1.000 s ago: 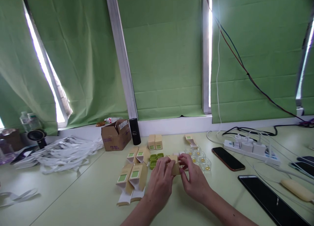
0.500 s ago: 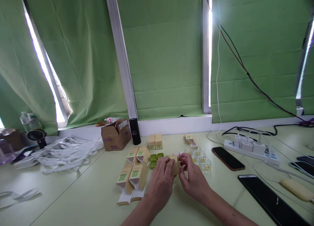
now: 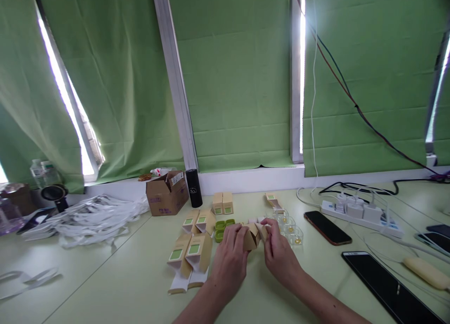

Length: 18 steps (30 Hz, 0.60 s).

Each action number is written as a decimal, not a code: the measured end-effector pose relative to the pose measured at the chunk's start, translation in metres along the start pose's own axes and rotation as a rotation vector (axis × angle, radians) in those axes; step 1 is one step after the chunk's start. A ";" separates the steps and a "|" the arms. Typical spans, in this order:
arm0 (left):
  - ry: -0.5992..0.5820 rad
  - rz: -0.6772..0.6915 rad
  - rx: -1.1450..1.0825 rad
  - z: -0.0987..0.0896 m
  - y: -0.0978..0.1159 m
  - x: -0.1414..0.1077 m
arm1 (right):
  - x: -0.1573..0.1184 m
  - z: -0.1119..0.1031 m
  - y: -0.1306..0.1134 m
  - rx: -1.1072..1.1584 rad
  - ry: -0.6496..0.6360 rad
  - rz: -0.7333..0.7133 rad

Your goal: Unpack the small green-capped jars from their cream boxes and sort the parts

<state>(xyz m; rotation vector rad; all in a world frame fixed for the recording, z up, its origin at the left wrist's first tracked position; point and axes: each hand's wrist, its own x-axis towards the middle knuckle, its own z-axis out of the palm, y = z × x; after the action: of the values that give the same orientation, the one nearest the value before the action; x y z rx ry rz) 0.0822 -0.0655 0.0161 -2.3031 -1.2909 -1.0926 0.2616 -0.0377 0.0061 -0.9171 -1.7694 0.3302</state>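
Observation:
A small kraft cardboard box is held above the table between my two hands. My left hand wraps round its left side, fingers over the top. My right hand pinches the end flap on the right, which stands out from the box. Left of my hands lie several kraft boxes with green labels and flaps out. Small green containers sit just behind my left hand. Clear plastic containers with gold-coloured bits stand behind my right hand.
Two kraft boxes stand farther back, beside a black cylinder and a brown carton. White straps are heaped at left. Phones, a dark tablet-like device and a power strip with cables lie at right.
My right hand has shifted slightly right, drawing the flap outward from the box end. My left hand keeps its grip on the box in nearly the same place.

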 end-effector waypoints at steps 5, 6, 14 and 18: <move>0.018 -0.056 -0.096 0.001 -0.002 -0.001 | 0.002 -0.002 0.000 0.028 0.058 0.054; 0.020 -0.069 -0.115 0.001 -0.002 -0.001 | 0.002 -0.002 0.000 0.041 0.082 0.047; -0.015 -0.092 -0.248 -0.001 -0.001 0.000 | 0.006 -0.002 0.006 0.213 0.120 0.062; -0.030 -0.123 -0.301 -0.002 0.001 0.001 | 0.007 -0.004 0.006 0.169 0.158 0.013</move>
<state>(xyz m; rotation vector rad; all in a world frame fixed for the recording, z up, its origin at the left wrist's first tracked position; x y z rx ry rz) 0.0825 -0.0666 0.0176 -2.4871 -1.3774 -1.3823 0.2666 -0.0296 0.0095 -0.8110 -1.5667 0.3989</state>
